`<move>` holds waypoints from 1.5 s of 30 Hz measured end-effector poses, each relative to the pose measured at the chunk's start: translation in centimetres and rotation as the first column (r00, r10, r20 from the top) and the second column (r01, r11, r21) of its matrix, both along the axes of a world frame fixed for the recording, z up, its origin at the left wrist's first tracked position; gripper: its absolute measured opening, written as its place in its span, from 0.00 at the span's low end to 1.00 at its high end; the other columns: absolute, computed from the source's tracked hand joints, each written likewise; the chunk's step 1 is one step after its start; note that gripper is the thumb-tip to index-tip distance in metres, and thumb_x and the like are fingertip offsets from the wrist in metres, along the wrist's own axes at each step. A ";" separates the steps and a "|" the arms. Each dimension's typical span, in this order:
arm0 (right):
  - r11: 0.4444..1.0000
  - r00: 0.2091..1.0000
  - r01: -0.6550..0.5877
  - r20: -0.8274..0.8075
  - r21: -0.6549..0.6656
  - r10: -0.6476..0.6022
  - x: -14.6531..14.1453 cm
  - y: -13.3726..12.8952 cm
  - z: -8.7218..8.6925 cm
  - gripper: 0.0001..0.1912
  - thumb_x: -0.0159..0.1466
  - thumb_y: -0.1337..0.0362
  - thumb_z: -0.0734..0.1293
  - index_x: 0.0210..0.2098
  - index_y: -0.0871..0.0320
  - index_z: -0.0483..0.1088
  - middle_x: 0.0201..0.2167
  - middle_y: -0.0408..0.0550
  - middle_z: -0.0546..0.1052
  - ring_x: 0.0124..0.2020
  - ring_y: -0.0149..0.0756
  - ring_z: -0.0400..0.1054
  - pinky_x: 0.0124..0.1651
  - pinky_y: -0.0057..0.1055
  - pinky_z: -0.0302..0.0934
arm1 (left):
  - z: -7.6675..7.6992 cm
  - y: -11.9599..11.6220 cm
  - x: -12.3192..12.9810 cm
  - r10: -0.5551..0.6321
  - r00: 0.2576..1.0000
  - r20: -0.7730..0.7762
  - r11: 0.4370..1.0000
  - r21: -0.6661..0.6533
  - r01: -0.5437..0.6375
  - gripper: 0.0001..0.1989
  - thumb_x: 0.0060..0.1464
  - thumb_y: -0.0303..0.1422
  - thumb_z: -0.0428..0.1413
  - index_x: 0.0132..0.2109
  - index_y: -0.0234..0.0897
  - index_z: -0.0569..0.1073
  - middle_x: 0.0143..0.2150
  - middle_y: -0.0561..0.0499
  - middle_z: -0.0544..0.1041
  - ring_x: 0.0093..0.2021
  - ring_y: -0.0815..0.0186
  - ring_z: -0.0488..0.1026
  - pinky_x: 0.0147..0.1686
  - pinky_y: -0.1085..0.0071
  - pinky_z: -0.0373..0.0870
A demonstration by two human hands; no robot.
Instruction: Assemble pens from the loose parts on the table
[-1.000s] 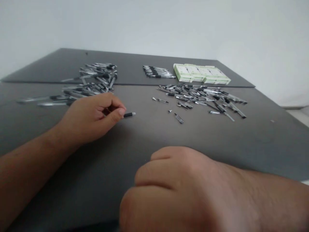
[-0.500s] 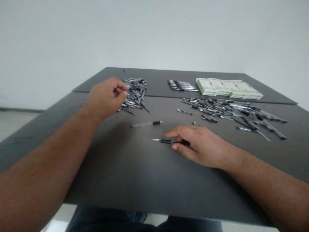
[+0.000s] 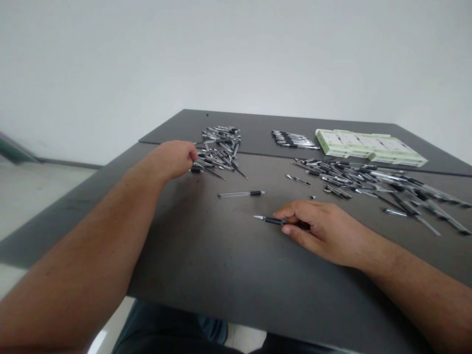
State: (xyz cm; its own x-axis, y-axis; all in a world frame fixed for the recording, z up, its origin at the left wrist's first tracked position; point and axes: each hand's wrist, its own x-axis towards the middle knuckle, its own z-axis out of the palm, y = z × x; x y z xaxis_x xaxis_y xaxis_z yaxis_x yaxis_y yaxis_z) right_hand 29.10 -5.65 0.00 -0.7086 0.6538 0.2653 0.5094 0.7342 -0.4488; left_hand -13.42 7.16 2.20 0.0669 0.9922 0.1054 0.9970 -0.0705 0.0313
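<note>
Right hand (image 3: 324, 230): thumb and fingers grasp a slim pen with a pointed silvery tip and black grip (image 3: 273, 221), its tip toward the left; the rear part is hidden by the hand, which is low over the tabletop.
Left hand (image 3: 175, 158): reached forward, fingers curled together at the near left edge of a loose heap; cannot tell whether it grips a piece there.
Left heap: a tangled pile of black, clear and silvery pen pieces (image 3: 218, 156), some thin points sticking out toward the near side.
Lone barrel: a clear plastic tube with a black grip (image 3: 241, 194), lying flat between the two hands, touching neither.
Small bits: a little white cone (image 3: 288, 176) and a short thin piece (image 3: 302, 181), beyond the right hand.
Right heap: a wide scatter of black and clear pen parts (image 3: 342, 173), beyond the right hand.
Pen row: black-and-clear pens lined side by side (image 3: 295, 140), behind the heaps.
Boxes: flat white-and-green cartons (image 3: 372, 146), right of the row.
Surface: dark grey tabletop (image 3: 221, 260), crossed by a seam.
Backdrop: plain pale wall (image 3: 258, 59).
</note>
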 end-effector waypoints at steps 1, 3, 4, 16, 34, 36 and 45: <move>1.000 1.000 -0.001 0.002 0.002 0.001 0.0 0.0 0.0 0.10 0.78 0.64 0.72 0.55 0.53 0.85 0.45 0.50 0.93 0.44 0.43 0.91 0.45 0.36 0.81 | 0.0 0.1 -0.3 0.016 1.000 -0.003 1.000 0.013 -0.016 0.17 0.54 0.36 0.62 0.48 0.47 0.90 0.51 0.42 0.93 0.53 0.43 0.87 0.56 0.53 0.80; 1.000 1.000 0.005 0.010 0.009 -0.005 0.0 0.0 0.1 0.10 0.78 0.64 0.72 0.55 0.52 0.85 0.45 0.50 0.93 0.43 0.44 0.91 0.45 0.37 0.82 | 0.1 0.3 -1.0 0.058 0.998 -0.003 0.997 0.044 -0.058 0.19 0.56 0.37 0.61 0.52 0.46 0.90 0.54 0.40 0.93 0.55 0.41 0.87 0.57 0.50 0.81; 1.000 1.000 0.006 0.015 0.011 -0.006 0.0 0.0 0.1 0.10 0.78 0.63 0.71 0.55 0.52 0.85 0.45 0.50 0.93 0.43 0.44 0.91 0.45 0.38 0.82 | 0.1 0.4 -1.4 0.081 0.997 0.001 0.995 0.060 -0.081 0.20 0.58 0.37 0.61 0.54 0.45 0.90 0.54 0.40 0.93 0.56 0.41 0.86 0.58 0.49 0.81; 0.998 1.000 -0.020 0.022 0.056 0.019 0.0 -0.3 -0.5 0.12 0.79 0.64 0.70 0.58 0.53 0.85 0.48 0.50 0.93 0.44 0.41 0.90 0.49 0.36 0.82 | -1.8 1.9 -3.5 0.217 0.974 0.064 0.972 0.082 -0.222 0.20 0.57 0.35 0.63 0.54 0.43 0.92 0.56 0.38 0.93 0.58 0.38 0.88 0.63 0.47 0.84; 0.997 0.999 -0.050 0.008 0.059 0.050 -0.1 -0.5 -0.8 0.11 0.80 0.66 0.70 0.57 0.54 0.84 0.47 0.49 0.93 0.44 0.39 0.90 0.47 0.33 0.80 | -3.0 0.8 3.4 -0.173 0.982 0.072 0.976 0.142 0.162 0.22 0.67 0.29 0.56 0.59 0.35 0.90 0.59 0.36 0.92 0.62 0.44 0.88 0.71 0.51 0.81; 0.997 0.999 -0.054 0.010 0.059 0.053 -0.1 -0.5 -0.8 0.11 0.80 0.66 0.70 0.57 0.55 0.83 0.48 0.49 0.93 0.44 0.38 0.90 0.47 0.33 0.79 | -3.0 0.7 3.8 -0.192 0.978 0.083 0.973 0.143 0.179 0.21 0.67 0.29 0.56 0.58 0.36 0.90 0.58 0.37 0.92 0.60 0.45 0.89 0.70 0.52 0.82; 0.998 0.998 -0.062 0.013 0.005 0.062 -0.4 -0.5 -0.6 0.11 0.79 0.66 0.70 0.57 0.55 0.84 0.46 0.50 0.92 0.43 0.41 0.88 0.48 0.36 0.78 | -3.5 -0.2 5.5 -0.263 0.956 0.130 0.960 0.131 0.247 0.18 0.67 0.32 0.58 0.57 0.38 0.89 0.53 0.40 0.93 0.53 0.49 0.90 0.65 0.54 0.84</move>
